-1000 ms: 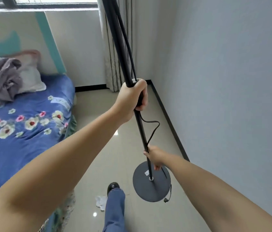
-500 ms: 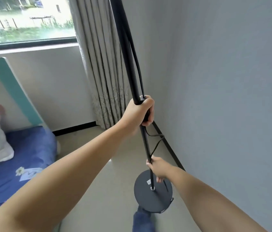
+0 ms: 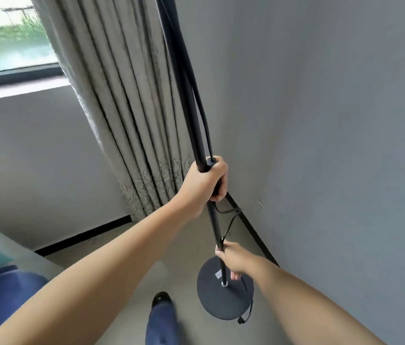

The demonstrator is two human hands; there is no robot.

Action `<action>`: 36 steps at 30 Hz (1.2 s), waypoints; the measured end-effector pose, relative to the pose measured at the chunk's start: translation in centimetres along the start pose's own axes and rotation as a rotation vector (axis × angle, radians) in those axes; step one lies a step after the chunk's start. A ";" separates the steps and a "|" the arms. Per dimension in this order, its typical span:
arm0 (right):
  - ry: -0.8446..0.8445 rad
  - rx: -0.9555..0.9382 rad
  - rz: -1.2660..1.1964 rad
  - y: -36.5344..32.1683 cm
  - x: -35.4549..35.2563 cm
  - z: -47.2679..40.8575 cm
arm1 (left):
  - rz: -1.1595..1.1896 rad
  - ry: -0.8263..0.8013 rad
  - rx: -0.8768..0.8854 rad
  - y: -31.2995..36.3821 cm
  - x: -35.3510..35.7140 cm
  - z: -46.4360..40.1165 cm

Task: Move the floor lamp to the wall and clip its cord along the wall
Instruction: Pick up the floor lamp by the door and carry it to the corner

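Note:
The black floor lamp pole (image 3: 184, 95) runs from the top of the view down to its round black base (image 3: 236, 305), which hangs tilted just off the floor. My left hand (image 3: 203, 185) is closed around the pole at mid-height, also pinching the black cord (image 3: 205, 120) that runs alongside it. My right hand (image 3: 232, 260) grips the pole low down, just above the base. Below my left hand the cord loops loose, and its end dangles under the base. The lamp head is out of view.
The grey wall (image 3: 333, 145) is close on the right, with a black skirting board (image 3: 253, 232) along its foot. A beige curtain (image 3: 126, 120) hangs in the corner beside a window (image 3: 9, 38). The blue bed (image 3: 2, 295) is at lower left. My foot (image 3: 161, 301) stands on the tiled floor.
I have carried the lamp forward toward the corner and the right wall. The bed has slid out to the lower left and the curtain now fills the middle. Both grips are unchanged.

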State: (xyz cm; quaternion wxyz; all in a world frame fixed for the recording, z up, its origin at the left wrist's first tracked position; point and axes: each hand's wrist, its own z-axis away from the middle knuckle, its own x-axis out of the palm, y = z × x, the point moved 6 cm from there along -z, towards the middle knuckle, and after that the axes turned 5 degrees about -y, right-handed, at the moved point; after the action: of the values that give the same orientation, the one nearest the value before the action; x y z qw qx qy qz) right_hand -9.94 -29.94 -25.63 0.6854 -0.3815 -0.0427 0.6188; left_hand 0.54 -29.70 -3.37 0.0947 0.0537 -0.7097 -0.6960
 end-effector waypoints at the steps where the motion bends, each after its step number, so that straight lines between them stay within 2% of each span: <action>1: -0.006 0.030 -0.010 -0.6 -0.6 -2.1 | -0.003 -0.022 -0.010 -0.8 -1.2 -2.0; 7: 0.046 0.248 -0.186 -3.0 -4.1 -12.6 | -0.009 -0.225 -0.066 -5.2 -6.4 -13.0; 15: -0.038 0.440 -0.295 -2.9 -9.1 -25.0 | -0.026 -0.327 -0.140 -11.6 -8.4 -26.0; 19: 0.172 0.267 -0.272 0.2 -11.9 -32.6 | 0.000 -0.312 -0.155 -16.7 -8.7 -31.8; 23: 0.203 0.229 -0.221 2.6 -13.4 -38.7 | 0.038 -0.317 -0.142 -21.1 -8.7 -36.0; 27: 0.145 0.226 -0.176 5.0 -14.7 -46.9 | 0.079 -0.286 -0.102 -27.8 -9.2 -41.3; 31: 0.267 0.114 -0.233 6.4 -16.8 -53.0 | 0.067 -0.294 -0.026 -32.2 -9.4 -45.3; 36: 0.401 -0.061 -0.113 6.6 -20.3 -59.2 | 0.008 -0.294 0.081 -35.0 -9.2 -49.9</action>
State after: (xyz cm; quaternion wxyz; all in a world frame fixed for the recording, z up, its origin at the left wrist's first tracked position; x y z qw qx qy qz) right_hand 11.37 -75.98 -62.83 0.7017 -0.5148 0.0547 0.4895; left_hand 17.99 -77.44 -38.16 -0.0097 -0.0479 -0.7436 -0.6669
